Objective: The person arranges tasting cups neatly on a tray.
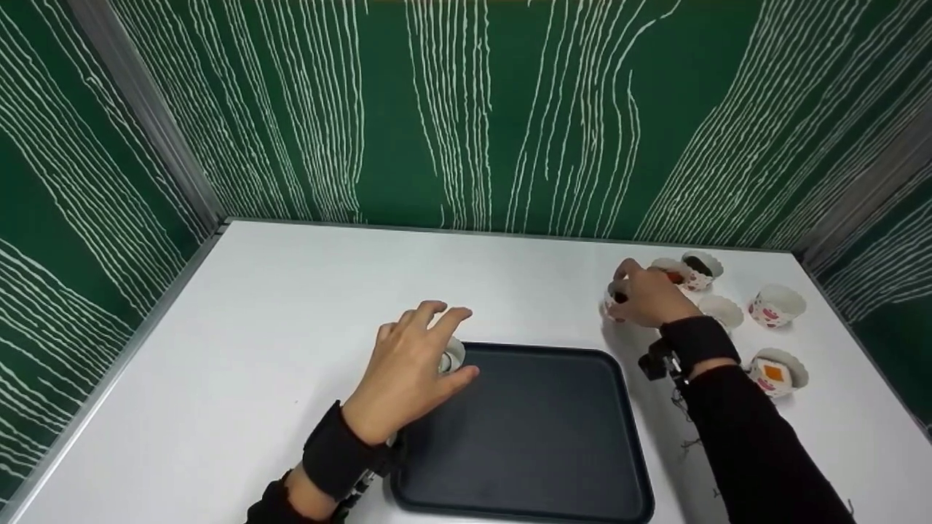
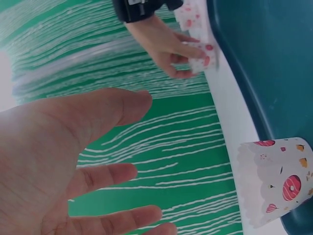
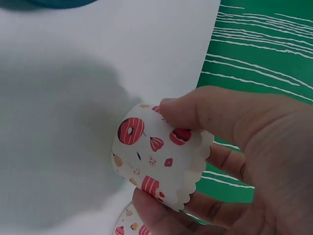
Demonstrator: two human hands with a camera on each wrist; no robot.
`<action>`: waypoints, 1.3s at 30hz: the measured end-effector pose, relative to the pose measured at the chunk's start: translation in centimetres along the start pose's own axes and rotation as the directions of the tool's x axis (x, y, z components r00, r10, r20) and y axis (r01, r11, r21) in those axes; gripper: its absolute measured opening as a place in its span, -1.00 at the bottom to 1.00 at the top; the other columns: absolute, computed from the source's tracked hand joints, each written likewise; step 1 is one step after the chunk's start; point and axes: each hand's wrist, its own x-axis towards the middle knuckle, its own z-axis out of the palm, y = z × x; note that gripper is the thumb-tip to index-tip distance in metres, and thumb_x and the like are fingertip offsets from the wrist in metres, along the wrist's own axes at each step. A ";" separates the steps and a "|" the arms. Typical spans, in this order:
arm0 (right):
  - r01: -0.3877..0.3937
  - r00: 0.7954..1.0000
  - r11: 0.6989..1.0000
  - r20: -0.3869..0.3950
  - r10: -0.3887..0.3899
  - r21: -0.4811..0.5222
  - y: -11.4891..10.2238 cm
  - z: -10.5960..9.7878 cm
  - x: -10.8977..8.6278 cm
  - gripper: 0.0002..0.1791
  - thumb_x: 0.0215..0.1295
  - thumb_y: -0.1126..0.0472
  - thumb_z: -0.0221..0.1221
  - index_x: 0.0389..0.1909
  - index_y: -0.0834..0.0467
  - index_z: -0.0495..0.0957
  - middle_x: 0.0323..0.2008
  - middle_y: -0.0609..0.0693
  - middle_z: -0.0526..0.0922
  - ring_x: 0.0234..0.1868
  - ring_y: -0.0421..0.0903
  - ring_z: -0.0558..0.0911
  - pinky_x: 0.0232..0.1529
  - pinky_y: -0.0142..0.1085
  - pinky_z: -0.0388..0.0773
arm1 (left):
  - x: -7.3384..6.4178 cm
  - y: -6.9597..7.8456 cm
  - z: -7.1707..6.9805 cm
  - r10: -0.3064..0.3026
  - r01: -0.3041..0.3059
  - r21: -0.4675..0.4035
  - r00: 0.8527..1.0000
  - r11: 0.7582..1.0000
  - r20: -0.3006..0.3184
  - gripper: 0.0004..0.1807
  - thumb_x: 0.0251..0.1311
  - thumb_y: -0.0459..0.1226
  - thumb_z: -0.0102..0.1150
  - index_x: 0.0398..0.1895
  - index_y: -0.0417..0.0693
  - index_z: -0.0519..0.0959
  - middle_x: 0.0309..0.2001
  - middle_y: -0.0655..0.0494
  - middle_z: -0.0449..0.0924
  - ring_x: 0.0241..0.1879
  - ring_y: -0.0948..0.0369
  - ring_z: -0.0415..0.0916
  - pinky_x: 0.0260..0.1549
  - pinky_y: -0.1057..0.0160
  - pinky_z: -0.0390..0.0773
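My right hand (image 1: 648, 295) is at the right rear of the white table, thumb and fingers pinching a paper baking cup (image 3: 151, 152) printed with pink donuts and cupcakes. Something dark shows inside that cup in the head view. Over the far left corner of the dark tray (image 1: 531, 437), my left hand (image 1: 408, 364) is spread with thumb and fingers apart, holding nothing. Just beyond it, a second printed paper cup (image 2: 279, 181) stands on the tray; the hand partly hides this cup in the head view.
Around my right hand stand several more paper cups: one with dark contents (image 1: 699, 268), one with red-orange contents (image 1: 673, 276), a pale one (image 1: 777, 306), and one holding a white piece with an orange square (image 1: 775, 375). Green white-streaked walls (image 1: 393, 109) enclose the table.
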 end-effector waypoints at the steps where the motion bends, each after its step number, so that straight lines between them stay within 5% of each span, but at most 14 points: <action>1: 0.005 1.000 1.000 -0.011 -0.005 -0.002 -0.1 0.0 -0.1 -0.64 0.39 0.18 0.33 0.02 0.40 0.70 0.19 0.35 0.51 -0.17 0.16 0.62 -0.15 -0.03 0.54 | 0.0 0.0 0.0 0.001 -0.001 0.003 1.000 1.000 0.000 -0.27 0.14 0.00 0.61 0.37 0.08 0.57 0.29 -0.11 0.60 0.16 -0.14 0.66 0.02 -0.20 0.54; 11: 0.059 0.990 0.998 -0.131 -0.055 0.032 -1.9 0.1 -1.3 -0.73 0.38 0.20 0.32 -0.07 0.34 0.72 0.16 0.34 0.54 0.01 0.36 0.57 -0.04 0.18 0.59 | 0.0 0.0 0.0 0.003 -0.003 0.010 1.000 1.000 0.013 -0.29 0.18 -0.06 0.58 0.40 0.06 0.56 0.32 -0.13 0.59 0.22 -0.17 0.63 0.04 -0.23 0.55; 20: 0.117 0.970 0.992 -0.218 -0.106 0.037 -3.0 0.4 -3.6 -0.77 0.39 0.21 0.37 -0.07 0.30 0.74 0.18 0.31 0.57 0.04 0.34 0.58 -0.08 0.16 0.59 | -0.1 0.1 0.0 0.005 -0.005 -0.001 1.000 1.000 0.019 -0.28 0.18 -0.07 0.57 0.41 0.06 0.56 0.31 -0.13 0.59 0.22 -0.16 0.63 0.06 -0.23 0.56; 28: 0.021 0.972 0.973 -0.233 0.034 0.230 -4.0 0.2 -5.5 -0.42 0.43 0.09 0.38 0.33 0.26 0.46 -0.01 0.33 0.68 0.00 0.24 0.58 -0.11 0.06 0.53 | -0.1 0.1 0.0 0.005 -0.005 -0.004 1.000 1.000 0.023 -0.26 0.17 -0.09 0.58 0.43 0.06 0.55 0.32 -0.13 0.59 0.23 -0.17 0.63 0.08 -0.23 0.57; 39: 0.029 0.942 0.970 -0.330 0.055 0.243 -5.6 0.1 -7.9 -0.45 0.42 0.06 0.39 0.28 0.22 0.49 0.15 0.41 0.60 0.06 0.27 0.62 -0.03 0.12 0.49 | -0.1 0.1 -0.2 0.041 -0.041 -0.018 0.999 0.999 -0.006 -0.28 0.16 -0.11 0.57 0.42 0.05 0.55 0.29 -0.15 0.60 0.17 -0.18 0.65 0.02 -0.23 0.59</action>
